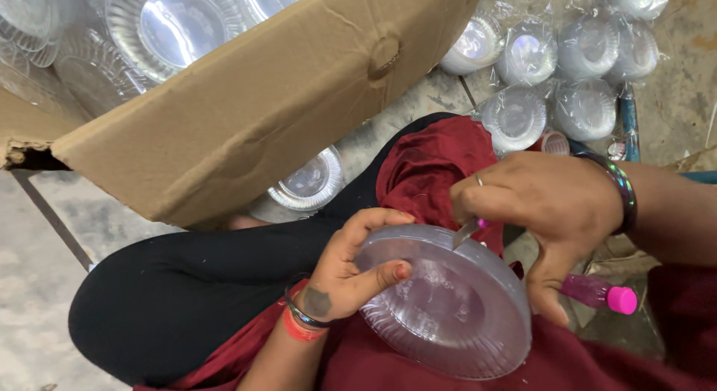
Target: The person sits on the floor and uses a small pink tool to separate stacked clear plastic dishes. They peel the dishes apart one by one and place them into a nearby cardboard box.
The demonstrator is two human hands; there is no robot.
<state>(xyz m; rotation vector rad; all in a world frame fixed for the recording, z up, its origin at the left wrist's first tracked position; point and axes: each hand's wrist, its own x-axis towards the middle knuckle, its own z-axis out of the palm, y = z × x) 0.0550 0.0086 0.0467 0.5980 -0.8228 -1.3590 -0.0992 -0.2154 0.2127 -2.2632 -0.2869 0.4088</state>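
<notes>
- I see the left hand [340, 279] closed as a grip on a stack of clear plastic plates [448, 305], thumb across the upturned base and fingers curled over the far rim.
- The stack sits tilted in the lap, just right of that grip, resting on dark red cloth [426, 163].
- The right hand [541, 212] is closed in a pinch on a thin metal tool with a pink bit at its handle [469, 229]; its tip touches the stack's upper rim, directly below the pinch.
- Under the right palm lies a small pink-capped bottle [601, 294], near the hand but apart from it.
- Beyond the right grip, on the floor, I see wrapped packs of clear plates [567, 62].
- Above the left grip hangs a cardboard box flap [276, 100]; more clear plates [175, 25] show inside the box.
- One loose clear plate [310, 182] lies on the floor under the flap, beyond the left grip.
</notes>
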